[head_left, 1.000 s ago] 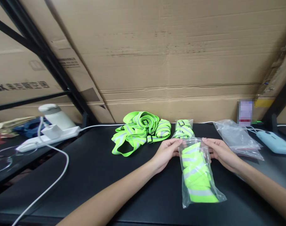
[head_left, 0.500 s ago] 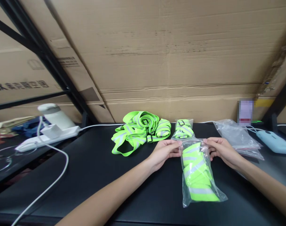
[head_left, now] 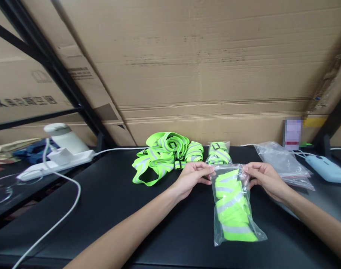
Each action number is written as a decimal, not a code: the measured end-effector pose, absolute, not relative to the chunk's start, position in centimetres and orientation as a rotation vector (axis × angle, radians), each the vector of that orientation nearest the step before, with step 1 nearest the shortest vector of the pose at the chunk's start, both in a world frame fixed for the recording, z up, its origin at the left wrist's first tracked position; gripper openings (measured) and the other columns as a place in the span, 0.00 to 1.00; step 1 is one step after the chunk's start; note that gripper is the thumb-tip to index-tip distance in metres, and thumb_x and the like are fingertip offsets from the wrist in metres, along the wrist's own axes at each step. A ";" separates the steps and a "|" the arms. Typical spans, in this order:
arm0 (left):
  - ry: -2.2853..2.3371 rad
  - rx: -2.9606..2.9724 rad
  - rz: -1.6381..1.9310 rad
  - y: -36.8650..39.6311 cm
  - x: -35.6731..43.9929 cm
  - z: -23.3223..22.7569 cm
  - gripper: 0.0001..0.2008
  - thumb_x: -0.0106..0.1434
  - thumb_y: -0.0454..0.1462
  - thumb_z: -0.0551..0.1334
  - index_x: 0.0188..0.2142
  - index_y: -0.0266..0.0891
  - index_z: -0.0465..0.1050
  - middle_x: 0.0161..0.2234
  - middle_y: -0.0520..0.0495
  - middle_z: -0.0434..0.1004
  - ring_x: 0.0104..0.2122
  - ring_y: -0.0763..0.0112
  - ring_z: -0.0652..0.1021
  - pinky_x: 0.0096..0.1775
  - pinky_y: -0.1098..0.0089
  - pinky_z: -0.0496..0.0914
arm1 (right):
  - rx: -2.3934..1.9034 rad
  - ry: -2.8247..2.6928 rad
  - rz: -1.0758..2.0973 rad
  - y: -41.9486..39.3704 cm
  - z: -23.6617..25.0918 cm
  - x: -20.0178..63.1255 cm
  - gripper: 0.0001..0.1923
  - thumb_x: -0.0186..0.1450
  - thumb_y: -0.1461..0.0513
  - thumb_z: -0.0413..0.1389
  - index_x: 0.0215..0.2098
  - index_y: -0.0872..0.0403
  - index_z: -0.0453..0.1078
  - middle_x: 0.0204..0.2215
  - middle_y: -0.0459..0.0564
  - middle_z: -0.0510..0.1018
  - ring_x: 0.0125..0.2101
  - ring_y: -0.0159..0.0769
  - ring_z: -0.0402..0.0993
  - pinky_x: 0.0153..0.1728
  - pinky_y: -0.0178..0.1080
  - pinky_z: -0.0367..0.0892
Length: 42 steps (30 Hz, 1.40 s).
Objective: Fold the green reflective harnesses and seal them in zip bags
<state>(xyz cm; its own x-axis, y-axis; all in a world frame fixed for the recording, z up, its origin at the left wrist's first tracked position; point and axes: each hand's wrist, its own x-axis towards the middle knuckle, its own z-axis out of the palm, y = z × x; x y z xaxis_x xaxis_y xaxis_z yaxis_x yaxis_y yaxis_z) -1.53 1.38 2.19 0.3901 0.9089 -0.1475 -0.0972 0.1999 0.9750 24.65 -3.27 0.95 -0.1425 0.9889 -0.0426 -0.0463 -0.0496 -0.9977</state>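
Note:
A clear plastic bag (head_left: 258, 233) hangs with its top edge between my two hands. Inside it lies a folded neon-green reflective strap (head_left: 232, 203) with silver stripes. My left hand (head_left: 193, 176) pinches the bag's upper left corner, and my right hand (head_left: 262, 177) pinches the upper right one. Behind the bag is another packed strap (head_left: 218, 153) in clear plastic, its black buckle showing. To the left of that sits a pile of loose green straps (head_left: 162, 155) with black buckles, a rolled strap (head_left: 194, 151) at its right side.
A stack of clear bags (head_left: 282, 160) lies right of my hands, beside a light-blue power bank (head_left: 326, 168). On the left are a white power strip (head_left: 36, 170), a white bottle (head_left: 68, 138) and a cable (head_left: 75, 201). Cardboard (head_left: 193, 74) stands behind the black table (head_left: 103, 209).
The bag has shifted slightly left and its top edge is stretched a little wider, my left hand having moved slightly left. Both hands keep their pinch.

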 end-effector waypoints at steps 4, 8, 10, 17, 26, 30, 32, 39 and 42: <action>0.868 1.127 0.779 1.1 -1.2 1.8 0.16 0.53 0.45 0.75 0.30 0.34 0.80 0.30 0.46 0.80 0.29 0.72 0.77 0.31 0.71 0.76 | -1.138 -1.202 1.406 -3.5 0.9 24.1 0.20 0.59 0.48 0.68 0.30 0.57 0.76 0.27 0.50 0.80 0.26 0.34 0.76 0.24 0.34 0.75; 0.861 1.164 0.721 0.9 -1.0 1.3 0.18 0.52 0.47 0.76 0.28 0.33 0.79 0.27 0.48 0.78 0.28 0.73 0.76 0.32 0.71 0.75 | -1.146 -1.220 1.492 -3.6 0.7 23.9 0.21 0.61 0.46 0.66 0.34 0.56 0.77 0.27 0.50 0.80 0.25 0.34 0.76 0.21 0.34 0.73; 0.850 1.180 0.738 0.8 -1.0 1.2 0.19 0.51 0.47 0.77 0.26 0.33 0.78 0.25 0.48 0.78 0.26 0.73 0.76 0.30 0.70 0.75 | -1.165 -1.263 1.516 -3.7 0.7 23.7 0.22 0.62 0.46 0.65 0.35 0.57 0.78 0.27 0.51 0.80 0.24 0.34 0.75 0.20 0.33 0.72; 0.806 1.198 0.785 0.4 -0.7 1.6 0.21 0.48 0.48 0.78 0.25 0.33 0.76 0.23 0.49 0.77 0.23 0.75 0.76 0.27 0.72 0.74 | -1.140 -1.263 1.501 -3.9 1.0 23.6 0.20 0.59 0.48 0.69 0.28 0.56 0.79 0.24 0.47 0.78 0.22 0.30 0.73 0.21 0.31 0.71; 0.837 1.299 0.699 -0.1 -0.2 1.4 0.23 0.49 0.52 0.76 0.26 0.32 0.79 0.22 0.49 0.77 0.21 0.75 0.75 0.25 0.74 0.71 | -1.108 -1.295 1.502 -4.1 0.8 23.5 0.18 0.58 0.50 0.70 0.27 0.57 0.79 0.22 0.48 0.79 0.21 0.29 0.74 0.24 0.31 0.71; 0.784 1.366 0.735 -0.3 -0.1 1.5 0.22 0.50 0.51 0.76 0.25 0.33 0.78 0.21 0.49 0.76 0.21 0.75 0.75 0.26 0.74 0.71 | -1.152 -1.299 1.514 -4.3 0.9 23.0 0.21 0.57 0.48 0.70 0.26 0.57 0.77 0.20 0.48 0.78 0.19 0.29 0.72 0.22 0.31 0.70; 0.769 1.381 0.746 -0.4 0.0 1.4 0.22 0.50 0.51 0.76 0.25 0.33 0.78 0.21 0.49 0.76 0.21 0.75 0.75 0.25 0.74 0.71 | -1.167 -1.323 1.521 -4.4 1.0 22.9 0.21 0.57 0.47 0.69 0.27 0.58 0.78 0.20 0.47 0.78 0.18 0.29 0.71 0.20 0.31 0.69; 0.794 1.392 0.722 -0.7 0.4 0.9 0.25 0.51 0.55 0.74 0.27 0.33 0.78 0.20 0.51 0.74 0.18 0.77 0.72 0.20 0.75 0.69 | -1.162 -1.442 1.439 -4.4 1.4 23.1 0.19 0.55 0.49 0.71 0.28 0.57 0.79 0.19 0.47 0.79 0.19 0.30 0.72 0.23 0.32 0.69; 0.794 1.388 0.707 -0.7 0.5 0.8 0.25 0.51 0.55 0.74 0.29 0.33 0.78 0.20 0.52 0.73 0.17 0.78 0.71 0.19 0.76 0.68 | -1.144 -1.440 1.434 -4.5 1.3 23.0 0.18 0.55 0.50 0.71 0.27 0.57 0.78 0.18 0.46 0.77 0.18 0.30 0.71 0.22 0.32 0.68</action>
